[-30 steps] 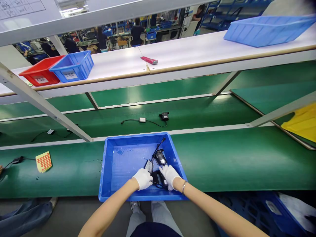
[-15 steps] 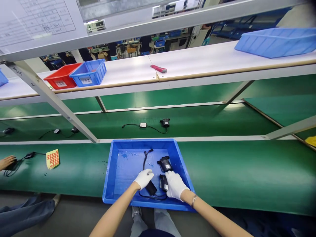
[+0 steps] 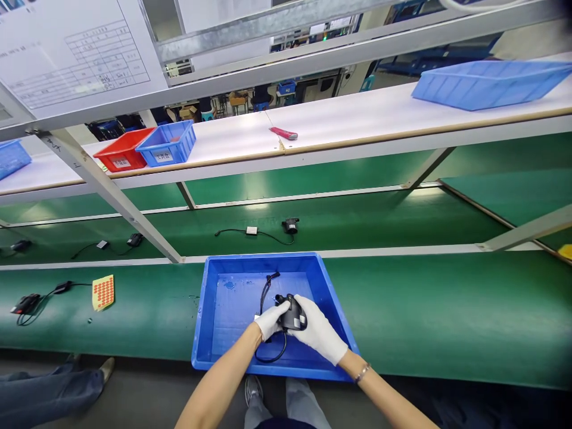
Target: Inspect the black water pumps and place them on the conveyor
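Above the blue bin [image 3: 199, 333], my gloved right hand [image 3: 319, 333] wraps round a black pump [image 3: 295, 316] with white labels on its side. My gloved left hand [image 3: 270, 322] grips the same pump from the other side, its thumb on the top. Whether one or two pumps are between my hands, I cannot tell. Black cable [image 3: 273, 360] loops below my hands, and cable ends with plugs [image 3: 273, 276] lie on the bin floor. The black box on the cable is mostly hidden under my left hand.
On the green belt at left lie another pump [image 3: 27, 304] and a sheet of orange stickers [image 3: 103, 293]. Behind the bin, a pump [image 3: 291, 226] with cable lies beyond a white rail. The shelf holds a red bin [image 3: 123, 152], a small blue bin [image 3: 167, 146] and a red cutter [image 3: 283, 133].
Both hands have come together, and the pump is lifted from the bin floor between them. At far left, another person's hand has left the pump there. The view has shifted slightly.
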